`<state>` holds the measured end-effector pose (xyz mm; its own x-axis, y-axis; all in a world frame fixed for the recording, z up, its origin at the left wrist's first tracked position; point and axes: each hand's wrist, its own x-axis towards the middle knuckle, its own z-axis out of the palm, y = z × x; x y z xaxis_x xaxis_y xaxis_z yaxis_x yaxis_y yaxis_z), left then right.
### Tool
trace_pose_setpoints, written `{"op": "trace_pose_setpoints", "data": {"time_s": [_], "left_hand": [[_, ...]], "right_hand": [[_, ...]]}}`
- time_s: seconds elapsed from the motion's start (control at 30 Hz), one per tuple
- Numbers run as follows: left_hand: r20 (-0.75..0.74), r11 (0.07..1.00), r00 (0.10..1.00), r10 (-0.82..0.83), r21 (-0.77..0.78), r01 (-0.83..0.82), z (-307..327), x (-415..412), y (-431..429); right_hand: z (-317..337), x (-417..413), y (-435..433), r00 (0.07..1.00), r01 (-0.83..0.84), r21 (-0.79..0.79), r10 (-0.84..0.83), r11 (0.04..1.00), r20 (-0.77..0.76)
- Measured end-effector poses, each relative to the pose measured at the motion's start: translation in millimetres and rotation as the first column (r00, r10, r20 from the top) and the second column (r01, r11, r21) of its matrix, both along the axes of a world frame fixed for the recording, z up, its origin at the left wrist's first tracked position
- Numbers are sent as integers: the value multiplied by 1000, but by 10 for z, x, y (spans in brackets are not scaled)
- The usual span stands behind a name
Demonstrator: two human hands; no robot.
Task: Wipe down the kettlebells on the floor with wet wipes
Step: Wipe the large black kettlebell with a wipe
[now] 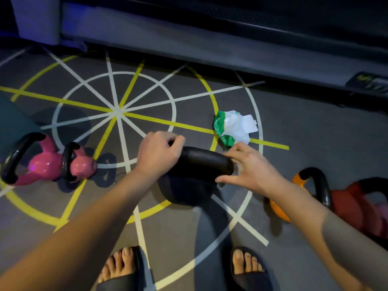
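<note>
A black kettlebell point(189, 192) stands on the floor in front of my feet, its thick handle point(203, 162) lying across the top. My left hand point(159, 153) grips the left end of the handle, fingers curled over it. At the handle's right end my right hand point(249, 166) is spread with fairly straight fingers, fingertips and thumb touching the end. A small pale scrap shows under the thumb; I cannot tell what it is. A crumpled green and white wet wipe pack point(233, 128) lies on the floor just beyond my right hand.
Two pink kettlebells point(52, 162) with black handles stand at the left. An orange kettlebell point(281, 206) and a red one point(352, 202) stand at the right. A grey ledge point(210, 45) runs along the back. My sandalled feet point(123, 267) are below.
</note>
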<state>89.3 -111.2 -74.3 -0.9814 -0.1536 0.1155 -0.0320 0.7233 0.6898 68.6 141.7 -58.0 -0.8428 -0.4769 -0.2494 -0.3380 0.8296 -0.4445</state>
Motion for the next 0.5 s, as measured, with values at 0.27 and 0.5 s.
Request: {"op": "trace_pose_setpoints", "data": {"time_s": [0.27,0.5], "left_hand": [[-352,991,932,81,-74,-114,217,415,285],[378,598,909,-174,774,-207,405,834,1038]], "right_hand": [[362,477,236,631,775,-570,-303,272,714],[397,633,169,581,814,-575,-124,84,804]]}}
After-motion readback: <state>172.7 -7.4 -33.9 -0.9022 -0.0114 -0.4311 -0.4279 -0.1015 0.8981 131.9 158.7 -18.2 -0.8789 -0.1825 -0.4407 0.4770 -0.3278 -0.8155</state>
